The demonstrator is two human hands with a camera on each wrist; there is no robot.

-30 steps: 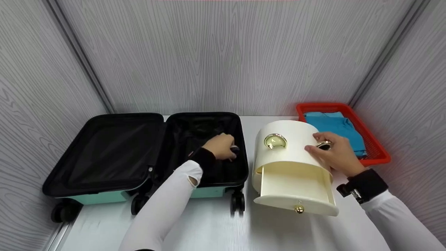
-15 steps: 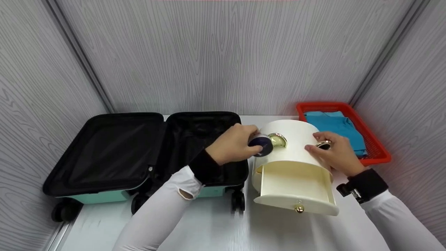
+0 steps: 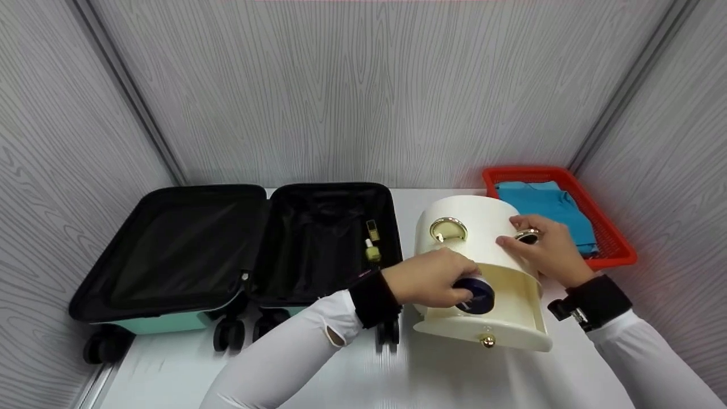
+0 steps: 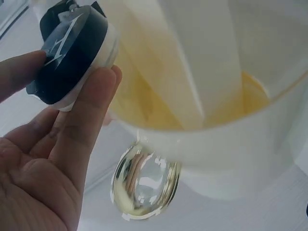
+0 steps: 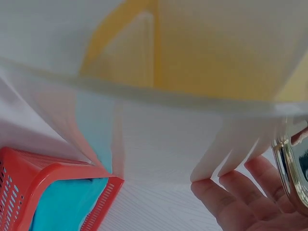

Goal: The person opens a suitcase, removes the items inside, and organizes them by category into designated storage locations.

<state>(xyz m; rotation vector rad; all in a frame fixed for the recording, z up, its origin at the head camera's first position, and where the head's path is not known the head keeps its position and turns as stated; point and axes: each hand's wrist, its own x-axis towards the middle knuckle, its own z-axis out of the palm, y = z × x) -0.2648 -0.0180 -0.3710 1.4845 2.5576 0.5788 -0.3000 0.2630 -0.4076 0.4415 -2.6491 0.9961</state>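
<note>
My left hand [image 3: 429, 278] holds a round cream jar [image 3: 478, 296] with a dark blue lid over the pulled-out drawer [image 3: 519, 295] of a cream-white storage box [image 3: 483, 221]. In the left wrist view the white letters on the lid and the white jar body [image 4: 109, 45] show between thumb and fingers. With its fingertips, my right hand [image 3: 548, 250] rests on the box beside one gold ring handle [image 3: 528, 236]. The right wrist view has the fingers [image 5: 211, 195] fairly straight against the glossy white surface. A second gold handle [image 3: 448, 229] is on the left.
An open suitcase [image 3: 318, 255] with black lining lies to the left, its lid half [image 3: 182, 250] folded out. Inside are a yellowish nail polish bottle [image 3: 372, 252] and a small gold item [image 3: 372, 229]. A red basket [image 3: 610, 238] with blue cloth [image 3: 545, 207] stands back right.
My left hand has come out of the suitcase with the jar and moved right and toward me, over the drawer. My right hand has stayed put.
</note>
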